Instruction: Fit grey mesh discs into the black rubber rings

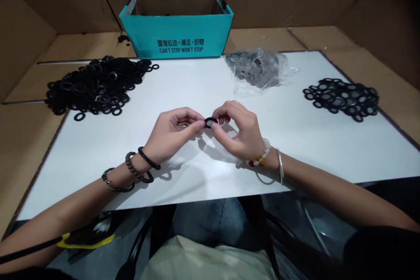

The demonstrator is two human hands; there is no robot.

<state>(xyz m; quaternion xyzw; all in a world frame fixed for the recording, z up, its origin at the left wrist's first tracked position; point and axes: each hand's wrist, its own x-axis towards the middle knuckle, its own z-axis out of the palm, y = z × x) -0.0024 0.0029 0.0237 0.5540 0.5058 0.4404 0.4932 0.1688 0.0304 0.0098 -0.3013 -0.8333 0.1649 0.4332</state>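
A heap of flat black rubber rings (88, 87) is sitting upper left, the left hand (170, 133) is pinching a single black rubber ring (210, 122) at centre, and the right hand (238, 129) is narrowly pinching its opposite edge, above the white board (197, 83).

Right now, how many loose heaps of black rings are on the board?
2: the larger heap of rings on the left of the white board, and the smaller heap of rings on its right. The plastic bag holds more, not counted.
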